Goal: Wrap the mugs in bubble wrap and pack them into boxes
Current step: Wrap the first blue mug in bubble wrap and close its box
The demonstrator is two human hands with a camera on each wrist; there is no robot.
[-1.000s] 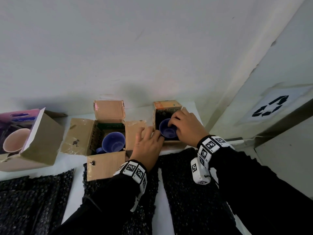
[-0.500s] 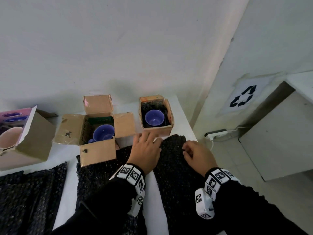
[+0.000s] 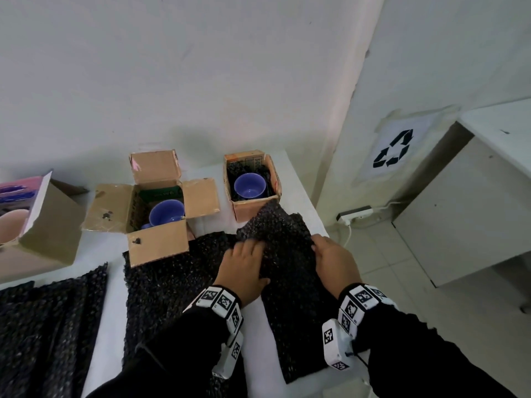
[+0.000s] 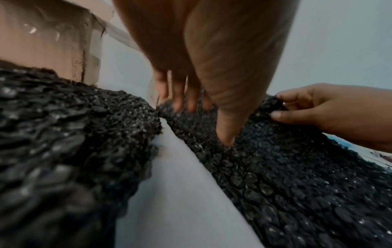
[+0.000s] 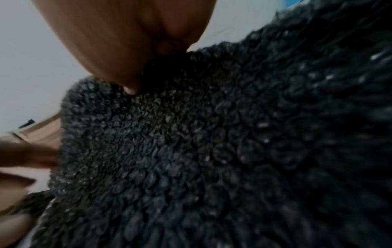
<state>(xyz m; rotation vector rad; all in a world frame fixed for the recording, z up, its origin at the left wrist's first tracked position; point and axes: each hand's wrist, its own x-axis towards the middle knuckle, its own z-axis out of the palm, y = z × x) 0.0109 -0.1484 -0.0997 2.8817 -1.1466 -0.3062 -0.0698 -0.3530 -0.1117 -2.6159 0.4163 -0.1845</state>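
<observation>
A black bubble wrap sheet (image 3: 290,271) lies at the table's right end, its far end lifted. My left hand (image 3: 244,254) pinches its left edge and my right hand (image 3: 327,254) pinches its right edge. In the left wrist view the left hand (image 4: 191,107) has its thumb on the black bubble wrap sheet (image 4: 286,167), and the right hand (image 4: 282,109) pinches the far corner. A purple mug (image 3: 249,185) stands in a small box (image 3: 253,208) lined with black wrap. Another purple mug (image 3: 166,212) lies in an open box (image 3: 156,245).
A second black sheet (image 3: 166,285) lies left of the held one, and more sheets (image 3: 43,326) lie at the far left. A box with a pink mug (image 3: 11,225) sits at the left. The table ends just right of my right hand; a white cabinet (image 3: 465,214) stands beyond.
My right hand has left the mug in the small box. Both hands came back to the right-hand sheet, took its edges and raised its far end.
</observation>
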